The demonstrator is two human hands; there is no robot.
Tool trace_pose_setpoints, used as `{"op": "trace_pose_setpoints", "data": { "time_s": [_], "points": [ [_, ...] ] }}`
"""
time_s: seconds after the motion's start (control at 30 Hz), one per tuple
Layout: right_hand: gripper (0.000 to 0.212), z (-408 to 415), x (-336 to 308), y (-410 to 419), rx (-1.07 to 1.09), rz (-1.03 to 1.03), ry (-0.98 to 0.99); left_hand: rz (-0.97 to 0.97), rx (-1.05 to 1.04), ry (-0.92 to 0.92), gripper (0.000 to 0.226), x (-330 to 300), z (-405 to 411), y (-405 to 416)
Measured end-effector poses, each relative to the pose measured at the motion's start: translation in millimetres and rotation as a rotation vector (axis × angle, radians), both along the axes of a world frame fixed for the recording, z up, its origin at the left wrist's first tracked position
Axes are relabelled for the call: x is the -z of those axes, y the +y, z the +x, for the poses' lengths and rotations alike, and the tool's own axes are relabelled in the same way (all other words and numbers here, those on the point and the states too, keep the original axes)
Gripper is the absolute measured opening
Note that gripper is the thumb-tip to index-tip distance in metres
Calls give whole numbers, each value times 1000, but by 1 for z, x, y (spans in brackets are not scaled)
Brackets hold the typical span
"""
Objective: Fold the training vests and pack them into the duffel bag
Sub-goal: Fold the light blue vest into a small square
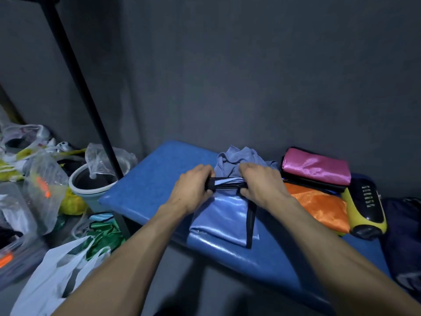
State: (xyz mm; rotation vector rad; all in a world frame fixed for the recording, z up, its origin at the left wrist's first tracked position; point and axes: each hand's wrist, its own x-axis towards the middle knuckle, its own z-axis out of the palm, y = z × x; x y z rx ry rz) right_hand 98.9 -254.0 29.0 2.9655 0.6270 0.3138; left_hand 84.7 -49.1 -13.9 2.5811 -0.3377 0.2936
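Both hands are gripping the blue vest [224, 215] by its bunched black-trimmed top edge, left hand [193, 188] and right hand [262, 185] each keeping a tight grip, vest lying on the blue table [145, 179] beside folded orange [319, 206] and pink [316, 166] vests.

Shiny blue vest [224, 218] half-folded on bench; folded pink vest [315, 166], orange vest [319, 205] beside.
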Motion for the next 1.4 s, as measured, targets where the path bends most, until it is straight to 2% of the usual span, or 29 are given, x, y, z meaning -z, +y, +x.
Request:
{"op": "trace_pose_setpoints", "data": {
  "time_s": [0.1, 0.23, 0.37, 0.43, 0.53, 0.73, 0.8, 0.87, 0.93, 1.1, 1.23, 1.4],
  "points": [
    [34, -15, 4, 1, 30, 116, -17, -224, -34, -18, 25, 9, -11, -5],
    [38, -35, 29, -5, -38, 479, 35, -557, -53, 147, 27, 15, -25, -11],
    [46, -51, 50, -4, 7, 816, 82, -633, -47, 162, 32, 28, -25, -6],
    [46, -57, 58, -5, 5, 888, 81, -612, 1, 177, 35, 35, -23, 3],
    [43, -70, 68, -10, -60, 846, 39, -631, 115, 260, 38, 41, -24, 15],
    [27, -93, 77, -28, -192, 736, 127, -603, 258, 380, 35, 35, -34, 32],
    [25, -100, 74, -32, -229, 683, 184, -532, 304, 366, 28, 31, -36, 37],
    [45, -106, 72, -36, -218, 527, 287, -451, 345, 338, 27, 26, -40, 41],
    [59, -110, 71, -39, -197, 388, 320, -347, 371, 302, 35, 25, -44, 43],
    [29, -106, 70, -41, -254, 262, 172, -163, 411, 146, 39, 27, -49, 36],
    [26, -107, 64, -33, -196, 185, 151, -162, 398, 103, 31, 30, -52, 33],
    [32, -107, 65, -21, -158, 118, 131, -123, 386, 63, 26, 31, -56, 28]
  ]
}}
